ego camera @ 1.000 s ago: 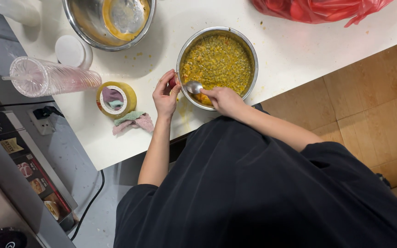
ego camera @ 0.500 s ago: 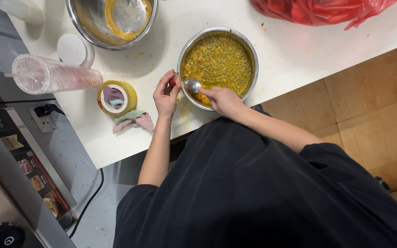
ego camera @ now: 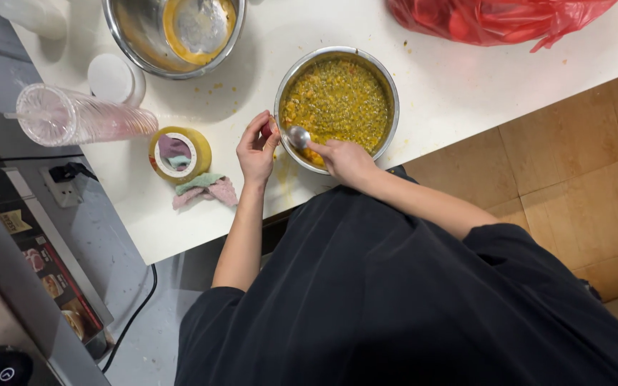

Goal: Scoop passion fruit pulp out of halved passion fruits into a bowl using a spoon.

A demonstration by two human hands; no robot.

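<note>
A round metal bowl (ego camera: 337, 107) sits on the white table (ego camera: 466, 78). It is full of a thick yellow mush with dark green bits in it. The right hand (ego camera: 348, 161) is at the bowl's 6 o'clock edge. Its fingers are wrapped tight around a metal spoon (ego camera: 299, 136), and the round end of the spoon pokes out over the mush. The left hand (ego camera: 257, 150) is at the bowl's 8 o'clock side. Its fingers are close together and touch the bowl's rim; something small may be pinched there, but I cannot tell.

A bigger metal bowl (ego camera: 173, 32) is at 10 o'clock from the first one. It has a smear of yellow paste left inside. A stack of clear plastic cups (ego camera: 80, 116) lies on its side at 9 o'clock, next to a white lid (ego camera: 112, 77). A roll of yellow tape (ego camera: 179, 152) and a crumpled cloth (ego camera: 205, 189) sit near the left hand. A red plastic bag (ego camera: 495, 20) is at 1 o'clock.
</note>
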